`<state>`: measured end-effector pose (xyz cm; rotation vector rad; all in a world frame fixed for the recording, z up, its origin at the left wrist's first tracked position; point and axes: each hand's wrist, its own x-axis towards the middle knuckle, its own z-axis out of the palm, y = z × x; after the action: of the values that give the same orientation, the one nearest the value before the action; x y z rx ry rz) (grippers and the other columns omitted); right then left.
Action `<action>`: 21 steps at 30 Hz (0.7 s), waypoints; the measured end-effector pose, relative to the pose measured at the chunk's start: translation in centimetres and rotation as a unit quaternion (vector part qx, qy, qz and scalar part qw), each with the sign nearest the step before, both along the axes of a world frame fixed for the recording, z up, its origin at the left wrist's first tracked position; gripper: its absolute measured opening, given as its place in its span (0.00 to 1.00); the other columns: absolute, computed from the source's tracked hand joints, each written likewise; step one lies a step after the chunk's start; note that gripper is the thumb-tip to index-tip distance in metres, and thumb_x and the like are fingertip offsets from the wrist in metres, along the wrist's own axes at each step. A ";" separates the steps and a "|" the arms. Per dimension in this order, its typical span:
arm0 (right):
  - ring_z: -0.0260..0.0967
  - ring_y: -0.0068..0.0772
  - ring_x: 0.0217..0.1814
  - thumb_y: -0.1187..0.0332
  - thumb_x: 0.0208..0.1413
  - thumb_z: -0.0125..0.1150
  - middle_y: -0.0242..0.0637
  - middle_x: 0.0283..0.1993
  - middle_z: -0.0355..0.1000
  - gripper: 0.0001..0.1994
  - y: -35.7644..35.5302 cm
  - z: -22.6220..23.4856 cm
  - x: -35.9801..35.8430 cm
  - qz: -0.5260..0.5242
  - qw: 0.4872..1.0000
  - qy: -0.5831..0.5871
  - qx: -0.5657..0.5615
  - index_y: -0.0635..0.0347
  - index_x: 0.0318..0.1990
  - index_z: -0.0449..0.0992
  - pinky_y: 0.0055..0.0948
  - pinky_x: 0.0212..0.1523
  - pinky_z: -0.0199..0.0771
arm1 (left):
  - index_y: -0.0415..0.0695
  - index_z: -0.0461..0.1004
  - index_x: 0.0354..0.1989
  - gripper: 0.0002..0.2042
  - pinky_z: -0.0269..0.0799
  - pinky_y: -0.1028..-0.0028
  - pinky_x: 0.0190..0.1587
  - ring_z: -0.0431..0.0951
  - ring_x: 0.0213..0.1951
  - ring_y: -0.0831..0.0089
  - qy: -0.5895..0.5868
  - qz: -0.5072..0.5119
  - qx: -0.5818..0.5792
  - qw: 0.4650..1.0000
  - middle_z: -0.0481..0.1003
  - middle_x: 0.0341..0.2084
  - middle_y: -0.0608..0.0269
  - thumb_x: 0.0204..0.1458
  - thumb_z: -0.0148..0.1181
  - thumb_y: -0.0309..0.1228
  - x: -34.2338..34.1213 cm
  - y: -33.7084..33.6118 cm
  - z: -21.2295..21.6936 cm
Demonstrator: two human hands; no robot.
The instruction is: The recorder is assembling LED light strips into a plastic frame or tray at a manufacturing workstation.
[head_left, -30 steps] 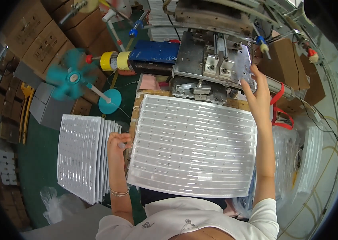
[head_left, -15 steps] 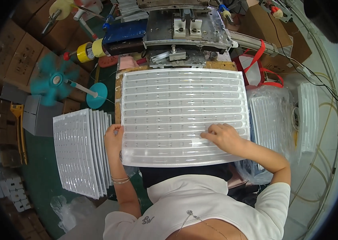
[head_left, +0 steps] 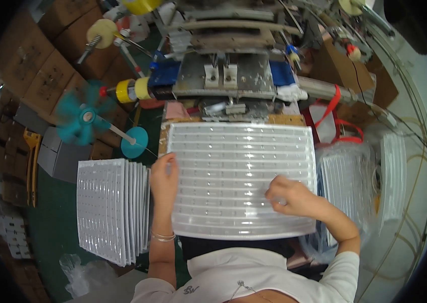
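A white ribbed plastic panel (head_left: 233, 174) lies flat in front of me, with long rows running across it and small dark marks along them. At its left edge is my left hand (head_left: 164, 177), its fingers bent in and closed; whether they grip the edge or something small is hidden. Over the right half of the panel my right hand (head_left: 290, 196) is closed, fingertips drawn together just above the rows. What they hold, if anything, is too small to make out. The panel rests on a wooden board (head_left: 286, 119).
Several similar panels (head_left: 101, 212) stand stacked at the left. A teal fan (head_left: 87, 117) is on the floor behind them. Beyond the board sits a metal machine (head_left: 223, 76). Clear plastic-wrapped panels (head_left: 347, 187) and a red-handled bag (head_left: 324, 126) are at the right.
My left hand has moved farther up along the panel's left edge. The right hand's fingers have curled in and lifted slightly. The whole view has shifted, so everything sits lower.
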<state>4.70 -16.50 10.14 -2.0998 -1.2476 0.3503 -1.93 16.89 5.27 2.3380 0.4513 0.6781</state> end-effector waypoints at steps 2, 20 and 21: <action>0.71 0.37 0.35 0.71 0.42 0.60 0.37 0.38 0.69 0.10 -0.5 1.1 3.8 -0.040 0.997 -0.021 0.060 0.59 0.33 0.68 0.33 0.34 0.73 | 0.45 0.74 0.45 0.13 0.71 0.68 0.42 0.76 0.41 0.60 -0.025 -0.074 0.007 0.997 0.75 0.37 0.57 0.49 0.56 0.24 3.1 -2.4 2.5; 0.73 0.36 0.42 0.75 0.51 0.59 0.39 0.44 0.72 0.12 10.0 5.9 17.7 -0.291 0.883 -0.260 0.261 0.59 0.45 0.73 0.27 0.40 0.75 | 0.46 0.76 0.43 0.14 0.71 0.71 0.33 0.77 0.32 0.69 -0.127 -0.209 0.024 0.969 0.77 0.33 0.59 0.46 0.63 0.31 17.1 -7.1 10.2; 0.73 0.37 0.41 0.75 0.50 0.59 0.39 0.41 0.74 0.12 11.0 5.9 18.3 -0.282 0.871 -0.324 0.237 0.59 0.44 0.73 0.29 0.39 0.74 | 0.45 0.76 0.43 0.14 0.70 0.74 0.33 0.76 0.32 0.73 -0.097 -0.235 -0.061 0.965 0.77 0.33 0.62 0.46 0.64 0.30 14.5 -7.0 9.5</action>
<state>22.99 -5.54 16.09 -2.0596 -0.8450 -0.9022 12.61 9.94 14.74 2.1201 -0.1477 0.6162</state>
